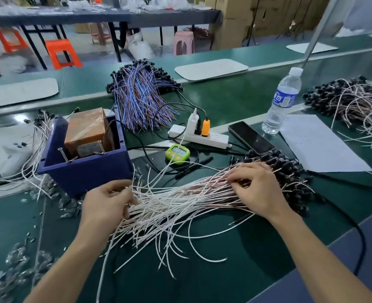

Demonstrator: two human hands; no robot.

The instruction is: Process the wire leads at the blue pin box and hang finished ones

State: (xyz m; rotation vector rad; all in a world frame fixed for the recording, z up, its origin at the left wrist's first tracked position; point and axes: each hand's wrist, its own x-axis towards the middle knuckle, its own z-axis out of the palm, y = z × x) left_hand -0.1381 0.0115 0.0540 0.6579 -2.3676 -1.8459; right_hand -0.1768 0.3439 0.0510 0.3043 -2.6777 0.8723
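Head view, near to far. Green counter [224, 270], near edge: both forearms reach in. Big loose bundle of wire leads [180, 206] lies across the counter middle, white free ends fanning toward the near-left, black plug ends toward the right.

Step looks like sorting or gathering: squaring up the bundle and getting leads out for the box, none at the pins yet. Next move probably calls for singling out a few white ends and carrying them left and back to the box without dragging the tangle along.

Left hand [106, 204]: fingers curled round a bunch of the white ends, gripping. Right hand [257, 189]: fingers spread and arched, tips pressing on the bundle near the plug end, not wrapped round it. Hands well apart, one at each end.

Blue pin box [86, 169] just behind the left hand, toward the left edge; brown block inside, nails on its rim. Pale leads [36, 154] hang on its left side, likely finished ones.

Farther back: green timer [177, 153], power strip [202, 136], phone [250, 137], water bottle [283, 101], blue-and-brown wire pile [141, 95].
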